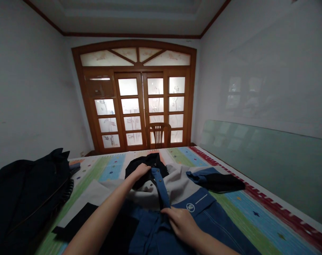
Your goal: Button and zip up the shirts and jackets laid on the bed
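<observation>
A jacket [181, 184] in grey, blue and black lies spread out before me, its dark collar at the far end and a round white emblem on the chest. My left hand [143, 170] pinches the top of the blue front placket near the collar. Lower down, my right hand [180, 219] grips the same snap-studded strip, which runs taut between both hands. One sleeve with a black cuff [222, 182] points right; the other, grey and black, reaches left, partly behind my left forearm.
Dark clothing [25, 191] is heaped at the left. A striped, coloured cloth [256, 209] covers the table. Beyond its far edge stands a wooden chair [158, 132] before glazed wooden doors [139, 106]. A pale green panel [270, 152] lines the right wall.
</observation>
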`<state>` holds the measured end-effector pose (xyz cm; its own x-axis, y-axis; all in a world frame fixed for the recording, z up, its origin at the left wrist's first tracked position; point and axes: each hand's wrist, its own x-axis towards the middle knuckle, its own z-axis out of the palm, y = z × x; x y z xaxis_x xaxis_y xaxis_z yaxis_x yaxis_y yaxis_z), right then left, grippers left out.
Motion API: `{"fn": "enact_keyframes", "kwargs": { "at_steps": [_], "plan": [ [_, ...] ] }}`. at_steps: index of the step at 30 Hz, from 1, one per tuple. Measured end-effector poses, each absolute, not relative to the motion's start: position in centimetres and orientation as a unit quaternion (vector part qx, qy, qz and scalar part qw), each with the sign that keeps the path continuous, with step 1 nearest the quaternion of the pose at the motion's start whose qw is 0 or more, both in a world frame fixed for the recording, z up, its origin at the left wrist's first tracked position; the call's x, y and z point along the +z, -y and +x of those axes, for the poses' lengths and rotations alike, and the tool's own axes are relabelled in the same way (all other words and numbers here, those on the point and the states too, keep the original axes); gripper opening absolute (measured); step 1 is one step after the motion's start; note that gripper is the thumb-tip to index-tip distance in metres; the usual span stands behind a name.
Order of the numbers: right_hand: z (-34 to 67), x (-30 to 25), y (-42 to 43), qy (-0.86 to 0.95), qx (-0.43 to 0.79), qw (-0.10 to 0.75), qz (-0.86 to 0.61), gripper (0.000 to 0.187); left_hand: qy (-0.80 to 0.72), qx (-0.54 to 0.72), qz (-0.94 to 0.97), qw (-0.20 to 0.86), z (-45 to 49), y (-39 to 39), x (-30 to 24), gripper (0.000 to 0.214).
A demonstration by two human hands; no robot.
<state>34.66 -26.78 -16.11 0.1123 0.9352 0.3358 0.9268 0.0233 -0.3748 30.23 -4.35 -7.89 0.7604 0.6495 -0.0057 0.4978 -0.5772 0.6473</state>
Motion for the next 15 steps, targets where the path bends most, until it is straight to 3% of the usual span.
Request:
{"fn": "enact_keyframes", "kwargs": {
  "at_steps": [8, 15],
  "plan": [
    [34.7, -11.3, 25.6, 0.546, -0.106, 0.418, -0.718, 0.016, -0.25, 0.131, 0.854, 0.437, 27.5, 7.5, -5.9, 0.023],
    [33.1, -7.7, 23.2, 0.599, -0.156, 0.309, -0.722, 0.007, -0.204, 0.14, 0.869, 0.429, 25.7, 11.8, -4.9, 0.02]
  ]
}}
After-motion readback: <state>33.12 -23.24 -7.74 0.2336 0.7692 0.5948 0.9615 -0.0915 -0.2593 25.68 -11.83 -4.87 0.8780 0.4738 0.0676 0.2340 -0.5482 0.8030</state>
